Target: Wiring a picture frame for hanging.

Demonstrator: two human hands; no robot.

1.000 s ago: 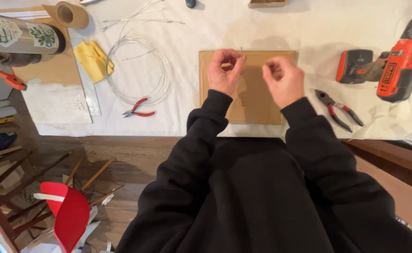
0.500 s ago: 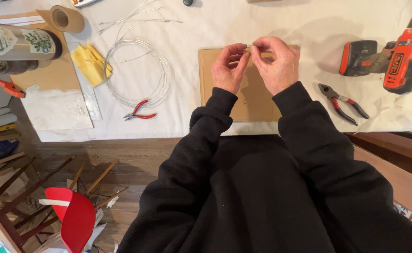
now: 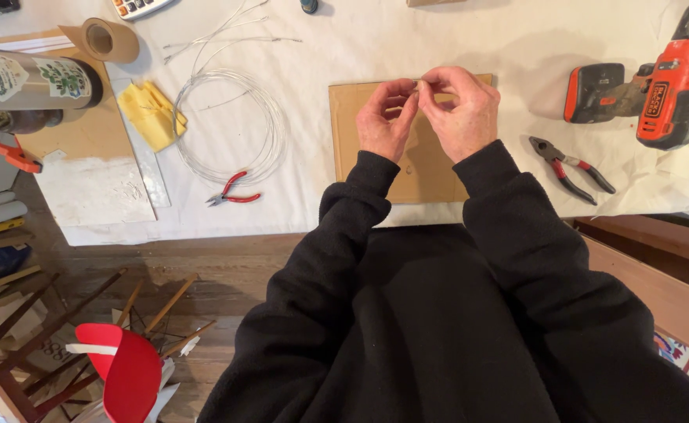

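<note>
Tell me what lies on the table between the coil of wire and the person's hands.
In the head view, only bare white table covering lies between the wire coil and the left hand; the cardboard sheet begins beneath the hands.

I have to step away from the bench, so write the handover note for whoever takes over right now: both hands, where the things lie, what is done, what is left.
Left hand and right hand: raised together over the cardboard sheet, fingertips pinching one small piece between them; too small to tell what it is.
Wire coil: left of the cardboard, on the white table cover, untouched.
Red-handled pliers: at the coil's near edge.
Second pliers: right of the right hand.
Orange drill: far right.
Done: the small piece is in hand; cannot tell more.
Left: both pliers, the coil and the drill lie unused.
</note>
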